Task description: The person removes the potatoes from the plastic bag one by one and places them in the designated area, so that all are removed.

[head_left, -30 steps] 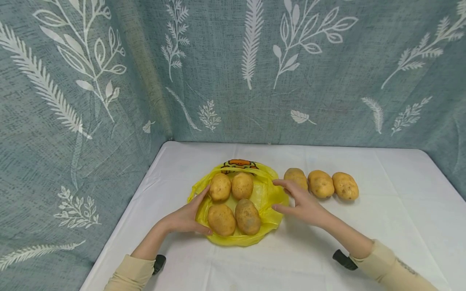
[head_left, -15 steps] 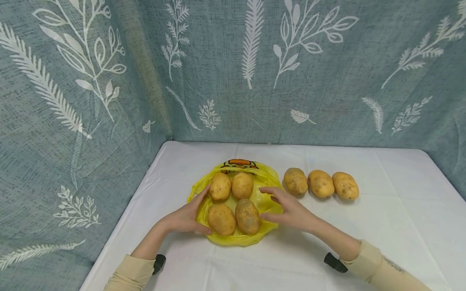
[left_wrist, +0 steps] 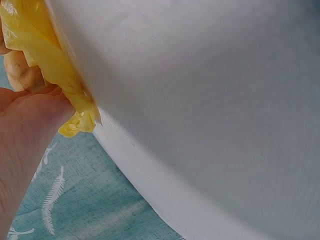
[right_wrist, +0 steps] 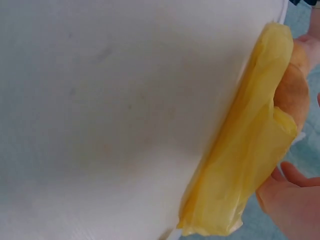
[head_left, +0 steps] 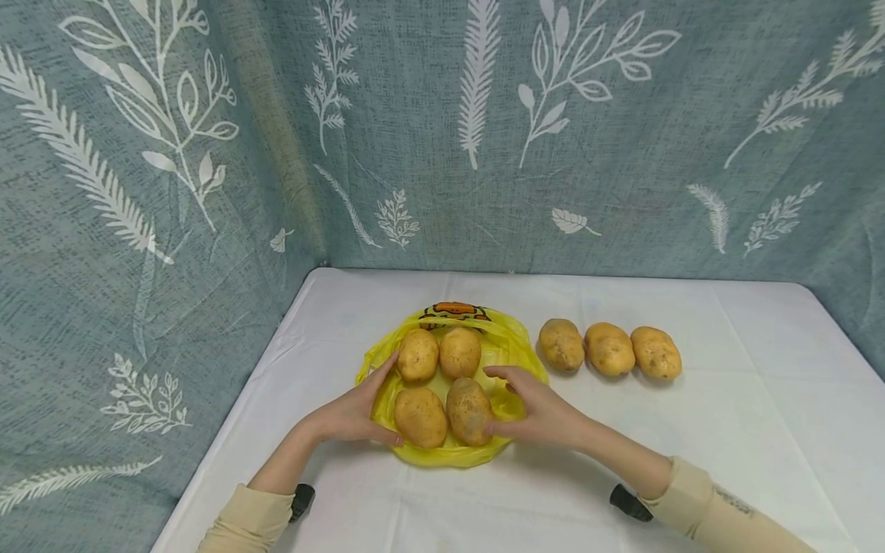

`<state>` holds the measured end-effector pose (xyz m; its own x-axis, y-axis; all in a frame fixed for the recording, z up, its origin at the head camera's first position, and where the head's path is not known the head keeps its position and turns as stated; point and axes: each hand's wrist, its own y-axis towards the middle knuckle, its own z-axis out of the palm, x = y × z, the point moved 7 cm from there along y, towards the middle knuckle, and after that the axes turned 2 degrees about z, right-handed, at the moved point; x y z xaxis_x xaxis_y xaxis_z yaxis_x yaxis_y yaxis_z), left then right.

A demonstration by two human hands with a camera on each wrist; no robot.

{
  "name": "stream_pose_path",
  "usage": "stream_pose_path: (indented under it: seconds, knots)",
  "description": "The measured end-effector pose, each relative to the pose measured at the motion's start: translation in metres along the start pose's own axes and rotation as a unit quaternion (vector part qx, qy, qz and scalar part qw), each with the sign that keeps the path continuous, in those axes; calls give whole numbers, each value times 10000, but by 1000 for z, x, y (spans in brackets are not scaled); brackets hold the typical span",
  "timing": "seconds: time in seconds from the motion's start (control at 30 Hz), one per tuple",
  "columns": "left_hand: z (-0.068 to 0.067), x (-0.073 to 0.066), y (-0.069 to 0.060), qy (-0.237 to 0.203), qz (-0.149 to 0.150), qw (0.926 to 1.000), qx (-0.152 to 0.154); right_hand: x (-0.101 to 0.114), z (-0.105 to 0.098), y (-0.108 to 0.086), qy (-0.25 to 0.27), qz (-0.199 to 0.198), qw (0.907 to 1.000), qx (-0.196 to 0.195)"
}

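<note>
A yellow plastic bag lies mouth up on the white table, its rim spread wide. Inside it sit several potatoes, among them a front right potato and a front left potato. My left hand rests at the bag's left rim, fingers and thumb spread apart beside the potatoes. On the right side, my right hand reaches over the rim, its thumb at the front right potato and its index finger bent above the bag. The right wrist view shows the bag's outer side; the remaining fingers are partly hidden.
Three loose potatoes stand in a row right of the bag: a near one, a middle one and a far right one. A blue-grey patterned curtain hangs behind and left of the white table.
My right hand has moved left, from the bag's right edge beside the loose potatoes to the front right potato inside. The left hand and all potatoes stay where they were.
</note>
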<state>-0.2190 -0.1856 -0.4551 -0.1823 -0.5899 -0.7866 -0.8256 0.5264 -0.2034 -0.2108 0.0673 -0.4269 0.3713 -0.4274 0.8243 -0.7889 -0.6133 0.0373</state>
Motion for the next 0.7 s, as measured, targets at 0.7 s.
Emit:
stream_pose_path:
  seconds: [0.7]
  knots:
    - [0,1,0,-15,14,10000,27,-3,20,5,-151,126,9991,372]
